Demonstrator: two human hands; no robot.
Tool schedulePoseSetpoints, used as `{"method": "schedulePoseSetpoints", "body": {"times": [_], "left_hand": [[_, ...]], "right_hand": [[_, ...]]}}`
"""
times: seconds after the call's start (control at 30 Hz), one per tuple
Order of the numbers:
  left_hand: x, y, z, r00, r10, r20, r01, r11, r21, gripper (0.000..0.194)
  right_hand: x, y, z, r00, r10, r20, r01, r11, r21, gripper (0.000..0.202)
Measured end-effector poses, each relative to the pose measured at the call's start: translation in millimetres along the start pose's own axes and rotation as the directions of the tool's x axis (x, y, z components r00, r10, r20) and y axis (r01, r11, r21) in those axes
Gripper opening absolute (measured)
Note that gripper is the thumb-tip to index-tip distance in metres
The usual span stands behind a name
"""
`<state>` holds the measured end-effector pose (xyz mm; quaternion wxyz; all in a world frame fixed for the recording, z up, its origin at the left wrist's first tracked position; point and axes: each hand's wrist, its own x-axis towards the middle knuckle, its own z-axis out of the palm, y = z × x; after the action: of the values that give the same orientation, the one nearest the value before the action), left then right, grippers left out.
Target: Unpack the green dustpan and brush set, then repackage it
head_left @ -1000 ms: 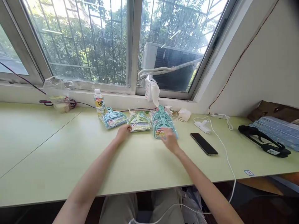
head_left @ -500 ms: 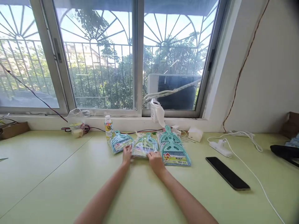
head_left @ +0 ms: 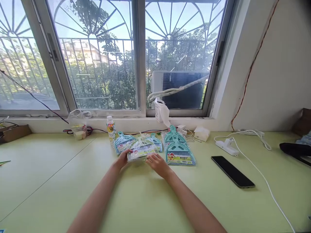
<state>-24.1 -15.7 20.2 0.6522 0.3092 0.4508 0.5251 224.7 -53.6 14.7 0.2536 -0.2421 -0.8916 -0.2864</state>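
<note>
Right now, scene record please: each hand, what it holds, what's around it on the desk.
left hand: grip on the left edge of the packaged dustpan set
right hand: at the package's right lower edge, fingers touching it
package state: near edge raised off the green desk
left of it: teal packaged set, bottle behind
right of it: stacked teal sets
far right: black phone, white power strip with cable

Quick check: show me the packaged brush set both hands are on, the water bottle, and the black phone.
packaged brush set [head_left: 142, 149], head view, on its clear wrapper between the hands.
water bottle [head_left: 111, 128], head view, on its yellow label.
black phone [head_left: 232, 171], head view, middle of its dark screen.
</note>
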Motion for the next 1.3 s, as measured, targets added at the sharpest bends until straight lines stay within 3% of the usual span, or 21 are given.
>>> {"method": "schedulePoseSetpoints", "body": {"times": [0.1,0.17,0.23,0.33,0.4,0.5,0.57,0.67,0.77,0.87,0.93,1.07,1.17,1.3], "left_hand": [[0,3,4.4,0.998,0.064,-0.001,-0.064,0.998,-0.009,0.034],[-3,4,7.9,0.993,0.116,0.023,-0.115,0.993,-0.012,0.039],[-7,3,11.6,0.987,0.152,0.059,-0.151,0.988,-0.019,0.043],[-16,-5,16.3,0.982,0.166,0.088,-0.163,0.986,-0.037,0.046],[-22,-13,18.6,0.982,0.161,0.093,-0.157,0.986,-0.054,0.047],[-28,-24,21.3,0.986,0.115,0.124,-0.109,0.993,-0.051,0.032],[-29,-28,22.7,0.988,0.081,0.134,-0.081,0.997,-0.009,0.021],[-29,-28,25.1,0.984,0.093,0.152,-0.098,0.995,0.030,0.028],[-27,-25,28.9,0.988,0.081,0.129,-0.082,0.997,0.002,0.048],[-20,-23,32.9,0.996,0.073,-0.055,-0.076,0.996,-0.044,0.049],[-14,-21,33.6,0.978,0.107,-0.177,-0.122,0.990,-0.074,0.043],[-11,-7,20.3,0.939,0.253,-0.232,-0.281,0.955,-0.095,0.044],[-19,13,-8.7,0.846,0.385,-0.369,-0.442,0.893,-0.082,0.053],[-36,39,-62.9,0.614,0.468,-0.635,-0.547,0.833,0.085,0.058]], "right_hand": [[2,0,2,0.990,0.100,0.104,-0.103,0.994,0.023,0.007],[4,-2,2,0.959,0.257,0.117,-0.264,0.963,0.045,0.015],[6,-3,1,0.880,0.465,0.098,-0.474,0.875,0.103,0.025],[8,-1,3,0.686,0.712,0.152,-0.706,0.600,0.376,0.035],[8,1,6,0.570,0.785,0.242,-0.712,0.325,0.623,0.038],[8,2,14,0.419,0.838,0.351,-0.541,-0.080,0.837,0.040],[8,1,17,0.320,0.850,0.419,-0.443,-0.257,0.859,0.041],[7,1,18,0.224,0.841,0.493,-0.393,-0.385,0.835,0.040],[7,2,15,0.208,0.827,0.522,-0.345,-0.438,0.830,0.037],[10,0,13,0.222,0.791,0.570,-0.253,-0.518,0.817,0.036],[12,-3,11,0.228,0.764,0.603,-0.227,-0.561,0.796,0.037],[14,-6,7,0.249,0.772,0.585,-0.214,-0.546,0.810,0.042],[11,-1,5,0.248,0.789,0.562,-0.230,-0.516,0.825,0.047],[7,5,4,0.226,0.772,0.594,-0.262,-0.539,0.801,0.045]]}}
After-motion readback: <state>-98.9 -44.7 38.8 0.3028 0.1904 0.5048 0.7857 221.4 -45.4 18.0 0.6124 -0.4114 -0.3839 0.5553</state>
